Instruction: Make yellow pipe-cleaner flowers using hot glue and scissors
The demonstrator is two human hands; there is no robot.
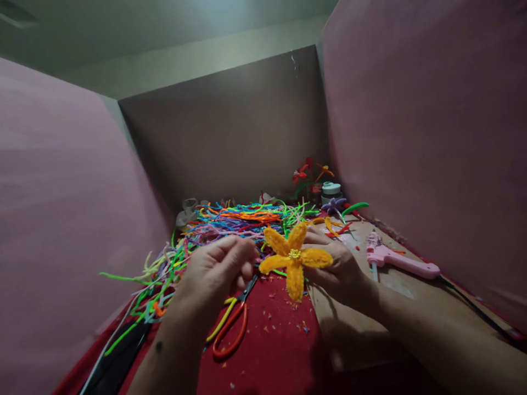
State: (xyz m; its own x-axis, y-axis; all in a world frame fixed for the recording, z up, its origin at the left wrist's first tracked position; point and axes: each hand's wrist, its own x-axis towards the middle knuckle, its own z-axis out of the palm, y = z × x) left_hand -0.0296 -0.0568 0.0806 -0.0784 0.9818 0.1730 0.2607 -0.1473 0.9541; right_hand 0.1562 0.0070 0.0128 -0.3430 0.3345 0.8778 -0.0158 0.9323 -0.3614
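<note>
An orange pipe-cleaner flower (307, 257) with a yellow beaded-looking centre faces me at the middle of the head view. My right hand (340, 266) is closed on it from behind, and the petals hide part of its fingers. To the left, my left hand (224, 263) is held with curled fingers, a short gap from the petals. Whatever it may pinch is hidden. Below and between the hands lie scissors (231, 330) with red handles, beside a yellow pipe cleaner (222, 321).
A heap of coloured pipe cleaners (242, 216) covers the back of the red cloth (267, 351). At right, a pink glue gun (401, 260) rests on a brown board (349, 340). Behind stand a lidded jar (330, 190) and red flowers (308, 164). Pink panels (432, 137) enclose the sides.
</note>
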